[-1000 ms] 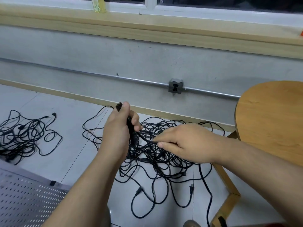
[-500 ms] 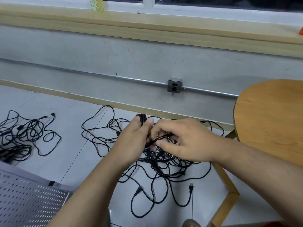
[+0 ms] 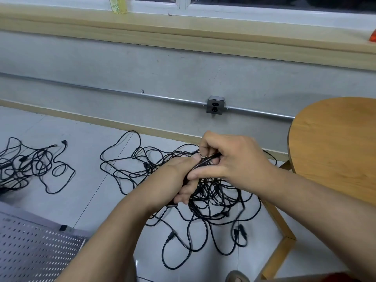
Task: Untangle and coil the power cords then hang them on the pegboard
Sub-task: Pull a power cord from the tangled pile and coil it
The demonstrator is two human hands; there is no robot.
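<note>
The black cords [image 3: 218, 197] lie in a messy heap on the gray tile floor [image 3: 81, 196], right under both hands. They look thin, light, bendy and smooth, so they may slip and catch in knots. The left hand [image 3: 181, 176] has its grip curled round a small bunch of cord. The right hand [image 3: 238, 161] pinches one strand [image 3: 205, 161] just beside it. A good place to hold is near a hard, chunky plug [image 3: 240, 234]. The metal pegboard [image 3: 34, 253], full of little holes, lies near.
</note>
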